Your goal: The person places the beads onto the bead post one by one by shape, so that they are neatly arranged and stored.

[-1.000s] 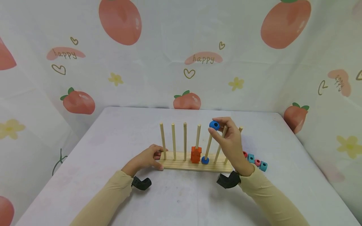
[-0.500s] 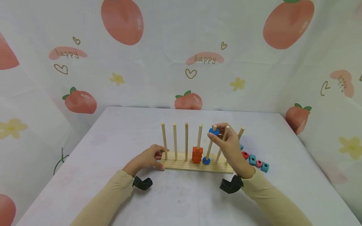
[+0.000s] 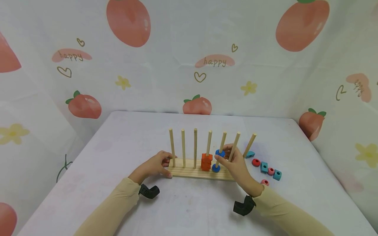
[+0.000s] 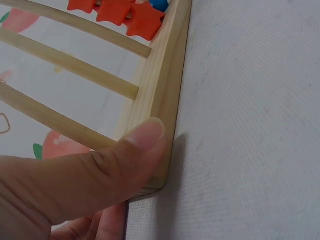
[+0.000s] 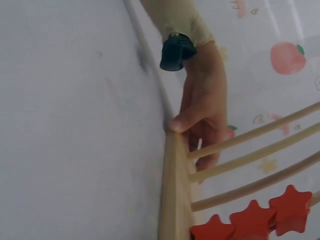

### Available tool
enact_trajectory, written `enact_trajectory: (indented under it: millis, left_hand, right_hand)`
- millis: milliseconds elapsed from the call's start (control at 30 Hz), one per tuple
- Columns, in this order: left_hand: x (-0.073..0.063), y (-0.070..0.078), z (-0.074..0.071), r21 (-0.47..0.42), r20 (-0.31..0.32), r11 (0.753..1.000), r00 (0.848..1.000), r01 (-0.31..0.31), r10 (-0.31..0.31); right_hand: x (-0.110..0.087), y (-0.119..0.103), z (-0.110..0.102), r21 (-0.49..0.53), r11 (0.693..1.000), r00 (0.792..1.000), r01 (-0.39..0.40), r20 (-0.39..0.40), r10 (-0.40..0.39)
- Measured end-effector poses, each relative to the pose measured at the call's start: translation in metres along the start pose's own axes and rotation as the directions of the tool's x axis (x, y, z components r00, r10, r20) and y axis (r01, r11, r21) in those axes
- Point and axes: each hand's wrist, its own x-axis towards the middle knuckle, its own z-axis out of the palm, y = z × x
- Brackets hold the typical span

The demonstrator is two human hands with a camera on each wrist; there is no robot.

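A wooden peg board [image 3: 189, 172] with several upright pegs stands on the table. At its left end, my left hand [image 3: 154, 165] grips the base; the thumb [image 4: 107, 170] lies on the front edge in the left wrist view. My right hand [image 3: 238, 165] pinches a blue bead [image 3: 219, 153] threaded partway down the fifth peg from the left. Below it, another blue bead [image 3: 216, 168] sits at that peg's foot. Orange-red star beads [image 3: 206, 162] are stacked on the peg to the left, and show in the right wrist view as red stars [image 5: 252, 220].
Loose beads lie right of the board: a teal rounded one [image 3: 250, 154], a red one [image 3: 256, 162], teal blocks [image 3: 277, 174] and pink ones [image 3: 264, 182]. A thin dark green cord [image 3: 63, 168] hangs by the table's left edge. A fruit-print cloth [image 3: 159, 65] hangs behind.
My right hand brought the blue bead from above the fifth peg onto its tip, then down to about mid-peg. The left hand has stayed at the board's end.
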Motion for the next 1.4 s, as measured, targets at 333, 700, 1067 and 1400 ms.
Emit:
enact_trajectory:
  millis: [333, 700, 1067, 1400]
  left_hand:
    - [0.000, 0.002, 0.000, 0.007, -0.003, 1.000, 1.000, 0.004, -0.004]
    - [-0.003, 0.005, -0.001, -0.016, 0.031, 0.999, 0.999, -0.041, 0.042]
    - [-0.003, 0.007, -0.001, -0.005, 0.032, 0.999, 0.999, -0.042, 0.042]
    - [-0.002, 0.005, 0.000, 0.002, 0.027, 0.999, 0.999, -0.041, 0.041]
  right_hand:
    - [-0.003, 0.019, 0.004, -0.068, 0.993, 0.995, -0.099, 0.009, 0.099]
    - [-0.007, 0.036, 0.003, -0.077, 0.993, 0.992, -0.090, 0.082, 0.097]
    - [-0.005, 0.042, 0.004, -0.071, 0.996, 0.994, -0.048, 0.097, 0.055]
    - [-0.004, 0.043, 0.004, -0.077, 0.996, 0.993, -0.044, 0.103, 0.052]
